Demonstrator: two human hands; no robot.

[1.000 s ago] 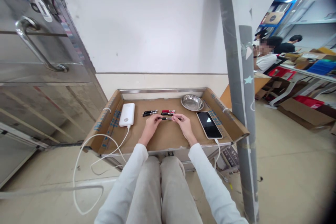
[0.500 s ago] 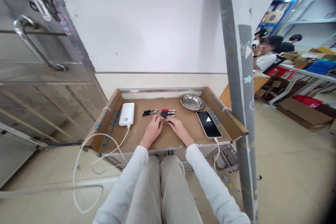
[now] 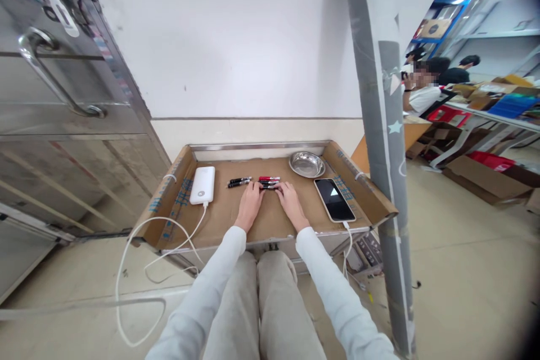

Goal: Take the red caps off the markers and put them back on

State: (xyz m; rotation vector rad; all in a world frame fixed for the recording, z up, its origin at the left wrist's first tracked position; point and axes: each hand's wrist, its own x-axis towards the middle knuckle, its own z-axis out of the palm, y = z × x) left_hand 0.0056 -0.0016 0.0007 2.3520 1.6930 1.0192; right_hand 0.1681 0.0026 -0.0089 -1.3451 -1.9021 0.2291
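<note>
In the middle of the cardboard-lined tray table lies a short stack of pens, with a red pen farthest from me and dark ones nearer. My left hand has its fingertips closed at the left end of the nearest black pen. At that pen's right end are the closed fingertips of my right hand. Fingers partly cover both ends. Just left of the stack, a pair of black pens lies side by side, slightly slanted, close to my left fingertips.
A white power bank with a cable lies at the left. On the right are a round steel bowl and a phone plugged into a white cable. Cardboard walls edge the table, and a wrapped grey pole stands beside it.
My hands have moved apart, from close together in front of the pens to opposite ends of the nearest black pen. The view has shifted slightly.
</note>
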